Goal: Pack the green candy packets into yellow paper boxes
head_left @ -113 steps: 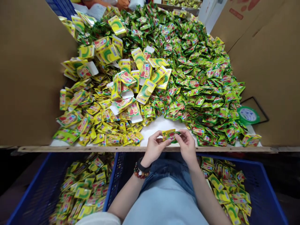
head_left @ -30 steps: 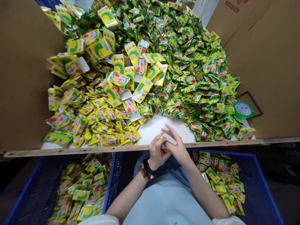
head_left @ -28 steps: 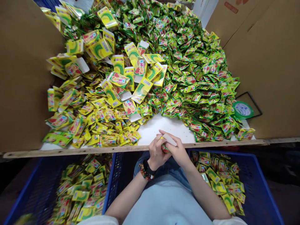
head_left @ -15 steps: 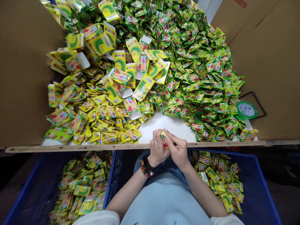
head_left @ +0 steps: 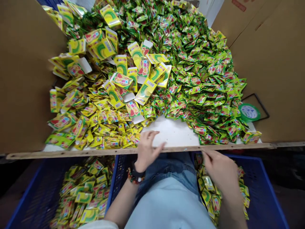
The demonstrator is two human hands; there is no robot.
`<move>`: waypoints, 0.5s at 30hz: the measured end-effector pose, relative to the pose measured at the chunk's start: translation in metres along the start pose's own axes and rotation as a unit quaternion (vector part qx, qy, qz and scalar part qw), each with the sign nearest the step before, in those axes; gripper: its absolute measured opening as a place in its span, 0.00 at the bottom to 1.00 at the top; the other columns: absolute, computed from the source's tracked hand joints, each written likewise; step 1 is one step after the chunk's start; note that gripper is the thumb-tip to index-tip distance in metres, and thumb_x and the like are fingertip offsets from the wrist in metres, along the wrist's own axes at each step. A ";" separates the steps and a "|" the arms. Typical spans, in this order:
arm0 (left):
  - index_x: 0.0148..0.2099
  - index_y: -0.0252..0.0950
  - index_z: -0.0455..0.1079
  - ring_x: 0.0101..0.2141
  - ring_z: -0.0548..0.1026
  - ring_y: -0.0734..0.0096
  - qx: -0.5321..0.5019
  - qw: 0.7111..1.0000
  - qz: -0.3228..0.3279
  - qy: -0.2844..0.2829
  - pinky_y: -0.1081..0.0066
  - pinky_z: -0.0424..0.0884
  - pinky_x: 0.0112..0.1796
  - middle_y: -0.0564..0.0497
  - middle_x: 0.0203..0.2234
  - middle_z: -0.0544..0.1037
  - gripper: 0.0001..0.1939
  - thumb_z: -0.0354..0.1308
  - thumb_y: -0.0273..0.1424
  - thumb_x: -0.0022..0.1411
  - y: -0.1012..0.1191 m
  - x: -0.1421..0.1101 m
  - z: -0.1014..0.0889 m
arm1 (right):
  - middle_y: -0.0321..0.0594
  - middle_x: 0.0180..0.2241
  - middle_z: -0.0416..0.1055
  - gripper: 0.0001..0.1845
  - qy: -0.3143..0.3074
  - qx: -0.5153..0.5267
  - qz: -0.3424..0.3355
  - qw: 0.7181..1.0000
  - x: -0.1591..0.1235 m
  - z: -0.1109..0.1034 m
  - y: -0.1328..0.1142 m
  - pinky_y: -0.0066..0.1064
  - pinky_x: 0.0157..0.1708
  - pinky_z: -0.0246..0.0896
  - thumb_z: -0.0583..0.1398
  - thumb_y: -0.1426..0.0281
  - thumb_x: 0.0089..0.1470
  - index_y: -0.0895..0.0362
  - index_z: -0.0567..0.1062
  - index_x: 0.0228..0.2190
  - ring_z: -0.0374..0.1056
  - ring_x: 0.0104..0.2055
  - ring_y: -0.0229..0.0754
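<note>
My left hand [head_left: 148, 149] is at the front edge of the white tabletop [head_left: 175, 132], thumb and fingers apart with nothing between them. It is nearest to the yellow candy sachets [head_left: 111, 140]. Over the right blue crate, blurred, hangs my right hand [head_left: 221, 170]; its fingers are partly hidden, and whether they hold anything cannot be seen. Small yellow-green boxes [head_left: 216, 203] lie in the crate below it. Open-ended yellow boxes [head_left: 145, 90] are scattered on the heap, beside a large mound of green sachets [head_left: 205, 82].
Cardboard walls [head_left: 269, 73] flank the table. A green tape roll [head_left: 249, 112] stands at the right. A wooden strip [head_left: 78, 153] edges the table front. Below left is a blue crate [head_left: 28, 197] with filled-looking boxes [head_left: 83, 197].
My hands have parted: the left moved left with its fingers spreading, the right moved right and down over the crate. The small box that was between them is no longer seen there.
</note>
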State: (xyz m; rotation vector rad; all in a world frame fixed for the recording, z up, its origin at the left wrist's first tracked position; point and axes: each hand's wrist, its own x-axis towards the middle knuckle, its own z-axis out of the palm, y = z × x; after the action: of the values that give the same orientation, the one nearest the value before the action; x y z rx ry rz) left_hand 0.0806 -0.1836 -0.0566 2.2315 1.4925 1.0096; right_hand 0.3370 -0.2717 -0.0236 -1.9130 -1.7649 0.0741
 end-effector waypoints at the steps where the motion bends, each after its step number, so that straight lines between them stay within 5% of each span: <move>1: 0.45 0.37 0.72 0.41 0.71 0.59 0.045 0.997 -0.037 0.042 0.61 0.68 0.43 0.46 0.37 0.75 0.13 0.57 0.39 0.62 -0.009 0.003 -0.008 | 0.46 0.26 0.78 0.09 0.007 -0.053 0.002 0.999 -0.001 -0.006 0.014 0.44 0.33 0.69 0.59 0.67 0.56 0.44 0.81 0.30 0.75 0.34 0.54; 4: 0.34 0.38 0.74 0.35 0.70 0.60 0.139 0.981 -0.081 0.104 0.63 0.65 0.37 0.48 0.29 0.75 0.09 0.56 0.35 0.63 -0.034 0.015 -0.020 | 0.50 0.36 0.78 0.10 -0.025 -0.064 -0.074 0.995 0.016 0.003 0.030 0.55 0.45 0.65 0.58 0.67 0.56 0.51 0.80 0.35 0.71 0.45 0.60; 7: 0.32 0.40 0.75 0.35 0.68 0.57 0.182 0.981 -0.037 0.054 0.64 0.63 0.31 0.46 0.29 0.75 0.07 0.57 0.30 0.60 -0.045 0.034 -0.017 | 0.48 0.45 0.74 0.17 -0.038 0.015 -0.126 0.991 0.063 0.044 0.007 0.49 0.50 0.63 0.53 0.78 0.56 0.55 0.78 0.41 0.67 0.51 0.52; 10: 0.34 0.40 0.76 0.39 0.69 0.53 0.216 0.976 -0.006 -0.002 0.65 0.62 0.28 0.43 0.34 0.75 0.08 0.56 0.25 0.57 -0.048 0.053 -0.014 | 0.51 0.46 0.73 0.18 -0.028 -0.006 -0.107 0.994 0.114 0.080 -0.022 0.45 0.47 0.61 0.54 0.83 0.54 0.57 0.79 0.39 0.64 0.50 0.52; 15: 0.32 0.39 0.73 0.43 0.70 0.55 0.161 0.986 0.036 -0.031 0.65 0.68 0.34 0.45 0.38 0.77 0.07 0.54 0.28 0.61 -0.053 0.063 -0.030 | 0.45 0.39 0.75 0.09 -0.016 0.113 -0.100 0.988 0.142 0.089 -0.026 0.43 0.48 0.57 0.58 0.78 0.55 0.56 0.77 0.29 0.65 0.47 0.49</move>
State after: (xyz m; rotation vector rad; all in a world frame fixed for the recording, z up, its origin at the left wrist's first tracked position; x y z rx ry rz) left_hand 0.0375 -0.1090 -0.0399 2.5256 1.6592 0.7531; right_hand 0.2991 -0.1076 -0.0451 -1.5778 -1.8726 0.2241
